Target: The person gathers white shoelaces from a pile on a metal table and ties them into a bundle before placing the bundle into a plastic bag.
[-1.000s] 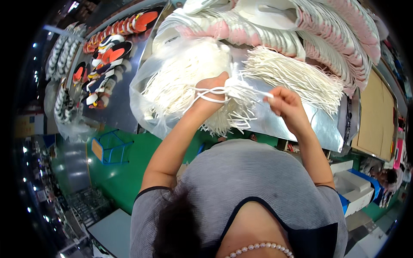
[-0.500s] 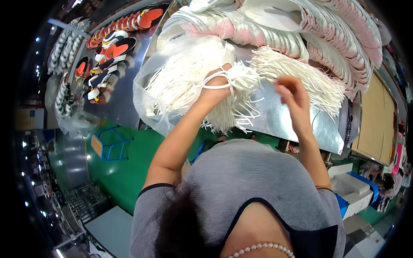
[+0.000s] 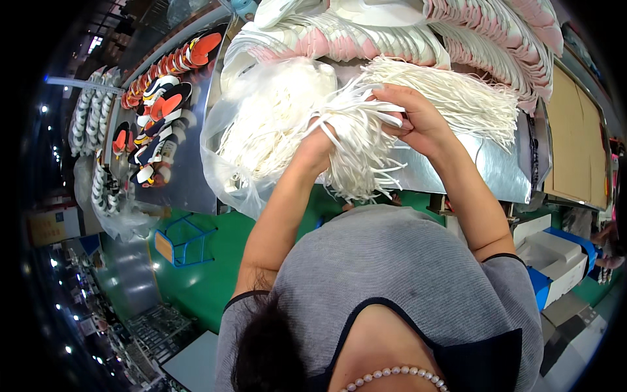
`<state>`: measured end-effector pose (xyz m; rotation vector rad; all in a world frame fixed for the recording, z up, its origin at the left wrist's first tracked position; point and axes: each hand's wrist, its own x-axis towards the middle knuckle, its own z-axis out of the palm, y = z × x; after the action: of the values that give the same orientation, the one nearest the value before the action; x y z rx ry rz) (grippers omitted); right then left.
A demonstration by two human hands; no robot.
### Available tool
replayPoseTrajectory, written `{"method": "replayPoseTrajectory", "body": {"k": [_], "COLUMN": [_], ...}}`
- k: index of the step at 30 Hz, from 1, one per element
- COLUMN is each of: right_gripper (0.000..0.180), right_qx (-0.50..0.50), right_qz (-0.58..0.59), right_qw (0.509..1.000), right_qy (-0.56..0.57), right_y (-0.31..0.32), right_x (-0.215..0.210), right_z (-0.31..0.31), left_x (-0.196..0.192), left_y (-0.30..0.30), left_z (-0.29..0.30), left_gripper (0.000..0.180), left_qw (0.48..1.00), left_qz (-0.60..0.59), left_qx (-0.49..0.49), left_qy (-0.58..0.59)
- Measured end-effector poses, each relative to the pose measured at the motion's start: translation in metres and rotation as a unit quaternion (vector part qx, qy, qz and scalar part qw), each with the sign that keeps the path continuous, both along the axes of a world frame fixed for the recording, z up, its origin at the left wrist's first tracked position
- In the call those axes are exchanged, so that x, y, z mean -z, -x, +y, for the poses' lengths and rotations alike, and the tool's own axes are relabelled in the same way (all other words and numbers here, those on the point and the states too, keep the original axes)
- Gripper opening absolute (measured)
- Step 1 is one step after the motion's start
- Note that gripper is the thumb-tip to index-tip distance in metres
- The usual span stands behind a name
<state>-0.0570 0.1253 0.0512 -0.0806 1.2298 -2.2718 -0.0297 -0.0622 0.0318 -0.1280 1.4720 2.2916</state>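
Observation:
My left hand (image 3: 318, 145) is wrapped round a thick bundle of white shoelaces (image 3: 359, 147), and its fingers are mostly buried in the strands. The loose ends hang down over the table's near edge. At the bundle's upper right, my right hand (image 3: 421, 121) pinches several lace ends between thumb and fingers. Beside my left hand, a clear plastic bag (image 3: 214, 163) lies with its mouth spread, and a large heap of white laces (image 3: 268, 117) fills it. Behind my right hand, another pile of white laces (image 3: 467, 101) is spread across the metal table (image 3: 486, 171).
Stacked white and pink shoe parts (image 3: 379, 44) line the table's far side. On the left, a second table (image 3: 189, 147) carries orange, black and white shoe parts (image 3: 166, 108). Brown cardboard (image 3: 578, 140) lies to the right. A blue-framed stool (image 3: 189, 242) stands on the green floor.
My right hand has come left to the bundle and now pinches lace ends. My left hand has shifted slightly left and down, still gripping the laces. The view has tilted a little.

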Motion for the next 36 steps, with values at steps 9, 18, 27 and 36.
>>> {"method": "replayPoseTrajectory", "body": {"k": [9,18,27,36], "right_gripper": [0.025,0.022,0.013,0.021], "right_qx": [-0.144,-0.043,-0.03,0.138], "right_qz": [0.056,0.203,0.071,0.26], "right_qw": [0.987,0.956,0.995,0.918], "right_qy": [0.035,-0.208,0.067,-0.266], "right_y": [-0.024,-0.037,-0.006,-0.013], "right_x": [-0.023,-0.001,-0.006,0.008], "right_z": [0.008,0.012,0.017,0.017], "left_x": [0.013,0.02,0.016,0.005], "left_y": [0.016,0.017,0.022,0.015], "left_z": [-0.008,0.005,0.005,0.006], "left_gripper": [0.023,0.024,0.035,0.042], "left_qw": [0.992,0.983,0.964,0.969], "left_qz": [-0.003,-0.093,-0.117,-0.124], "left_qx": [0.09,-0.048,0.059,0.001], "left_qy": [-0.086,-0.152,-0.231,-0.213]}}
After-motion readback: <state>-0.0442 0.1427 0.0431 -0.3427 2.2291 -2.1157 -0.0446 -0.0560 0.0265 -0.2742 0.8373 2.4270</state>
